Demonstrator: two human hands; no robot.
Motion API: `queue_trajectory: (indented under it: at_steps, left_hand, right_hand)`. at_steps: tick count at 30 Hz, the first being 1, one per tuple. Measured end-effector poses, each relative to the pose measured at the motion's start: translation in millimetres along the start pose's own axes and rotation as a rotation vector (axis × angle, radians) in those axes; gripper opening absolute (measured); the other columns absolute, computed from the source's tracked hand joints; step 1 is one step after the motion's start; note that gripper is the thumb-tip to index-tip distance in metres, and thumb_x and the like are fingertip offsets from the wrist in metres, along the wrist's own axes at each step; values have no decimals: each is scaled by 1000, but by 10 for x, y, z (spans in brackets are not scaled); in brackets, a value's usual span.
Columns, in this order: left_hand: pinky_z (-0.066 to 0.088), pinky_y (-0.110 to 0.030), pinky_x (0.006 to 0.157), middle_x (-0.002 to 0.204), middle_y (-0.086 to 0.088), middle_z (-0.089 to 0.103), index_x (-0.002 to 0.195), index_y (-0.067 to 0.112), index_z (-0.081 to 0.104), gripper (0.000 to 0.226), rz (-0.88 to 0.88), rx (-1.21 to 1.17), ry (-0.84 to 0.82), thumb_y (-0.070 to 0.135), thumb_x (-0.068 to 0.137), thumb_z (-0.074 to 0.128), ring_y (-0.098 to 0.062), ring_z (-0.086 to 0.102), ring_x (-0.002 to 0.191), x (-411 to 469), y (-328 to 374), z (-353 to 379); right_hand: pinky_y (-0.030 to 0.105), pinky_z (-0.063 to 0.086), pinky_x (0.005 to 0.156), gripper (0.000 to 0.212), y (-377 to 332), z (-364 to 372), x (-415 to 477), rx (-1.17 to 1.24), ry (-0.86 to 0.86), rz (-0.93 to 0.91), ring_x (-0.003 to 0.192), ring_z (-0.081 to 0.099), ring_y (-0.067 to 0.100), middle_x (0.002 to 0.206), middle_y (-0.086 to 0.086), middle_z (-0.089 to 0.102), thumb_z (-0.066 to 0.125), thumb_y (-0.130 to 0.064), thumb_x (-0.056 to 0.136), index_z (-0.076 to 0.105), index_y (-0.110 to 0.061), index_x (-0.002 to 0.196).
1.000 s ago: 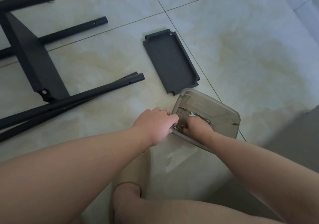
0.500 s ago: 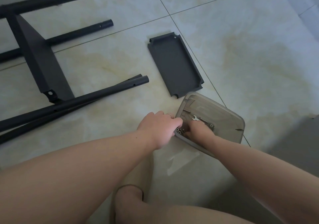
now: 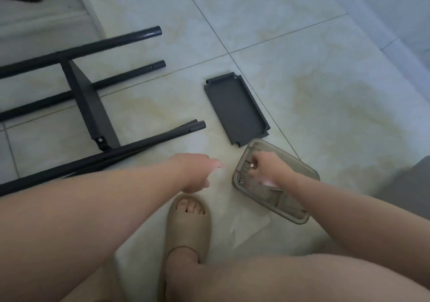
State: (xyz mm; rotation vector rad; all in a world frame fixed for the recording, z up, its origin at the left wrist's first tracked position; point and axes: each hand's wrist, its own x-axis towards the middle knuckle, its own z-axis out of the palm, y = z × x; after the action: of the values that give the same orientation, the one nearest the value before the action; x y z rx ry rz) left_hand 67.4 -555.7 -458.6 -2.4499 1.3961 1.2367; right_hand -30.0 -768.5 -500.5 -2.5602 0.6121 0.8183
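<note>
Grip first: your right hand (image 3: 267, 170) is curled knuckles-up inside the translucent grey plastic tray (image 3: 302, 173), with thumb and forefinger closed together on a small silvery fastener (image 3: 252, 165) at the tray's upper left end. The other fingers are folded under, so you cannot see how much of the piece they cover. A few more loose metal bits (image 3: 242, 182) lie on the tray floor just below that pinch, near the left rim. The tray sits on the pale tiled floor (image 3: 325, 80), right of centre in the frame, and your forearm crosses its lower half. Your left hand (image 3: 197, 171) hovers left of the tray, apart from it. It is blurred, its fingers stretched loosely toward the tray with nothing between them. A dark grey metal shelf panel (image 3: 236, 108) lies flat just above the tray, its lower corner just beside the tray's top corner. Black metal tubes (image 3: 139, 143) and a partly built frame (image 3: 88, 106) fill the left of the frame. Your beige slide sandal (image 3: 188, 227) sits at bottom centre.
</note>
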Motion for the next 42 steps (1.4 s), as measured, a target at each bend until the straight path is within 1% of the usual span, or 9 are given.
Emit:
queue_trajectory:
  at_steps: [4,11,15,23,27,30,34,40,42]
  left_hand:
    - [44,-43,107,146,1,50,148,33,38,49,-203,-59,127,36,102,51,-25,50,132,-545,-258,-444]
    - [44,-38,104,135,-4,60,140,23,51,42,-448,-324,398,31,99,57,-26,54,124,-1766,-550,-526]
    - [44,-32,99,132,-8,61,131,16,59,36,-489,-528,542,27,97,61,-26,56,120,-2306,-603,-436]
    - [43,-28,87,123,-3,65,124,17,64,31,-466,-799,679,30,96,64,-19,58,103,-2684,-943,-270]
    - [47,-31,92,125,-4,66,121,18,65,26,-480,-818,668,27,96,63,-22,61,109,-2584,-1203,-285]
    - [45,-33,98,133,-6,61,132,16,59,35,-558,-781,629,25,98,61,-25,57,120,-2482,-1453,-258]
    - [43,-39,108,144,-9,53,146,16,46,53,-618,-686,452,22,96,63,-29,51,130,-2220,-1780,-159]
    - [45,-39,105,140,-3,56,147,19,45,69,-504,-645,217,37,87,76,-25,54,126,-1557,-2055,169]
    - [48,-36,95,130,-3,61,141,19,52,64,-488,-605,195,39,85,77,-24,58,115,-1375,-2111,279]
  right_hand:
    - [28,42,53,6,-594,-589,-251,106,166,-111,69,57,16,83,-4,61,60,-17,87,56,-21,85]
    - [33,55,67,17,-1759,-1312,-1020,147,288,-373,75,71,23,82,4,73,65,-18,93,52,-19,83]
    - [25,47,50,14,-2255,-1328,-1463,171,311,-431,61,63,17,77,2,72,68,-17,91,56,-18,83]
    - [23,42,51,8,-2972,-1067,-1611,49,279,-494,63,50,11,78,-8,60,68,-17,92,60,-19,89]
    - [11,37,46,6,-3073,-936,-1334,132,245,-461,66,55,9,81,-9,61,65,-12,91,65,-18,89]
    - [12,42,51,11,-3095,-881,-1090,165,185,-443,73,59,6,88,-11,66,63,-13,90,68,-22,89]
    - [16,44,43,10,-3058,-725,-730,229,117,-434,64,60,14,87,-8,70,68,-16,91,68,-25,85]
    - [10,42,49,13,-2897,-161,-210,275,75,-465,65,61,1,81,-10,70,73,-20,90,68,-29,82]
    - [9,46,58,15,-2842,-30,-89,301,72,-476,73,62,2,77,-11,69,74,-18,90,68,-28,80]
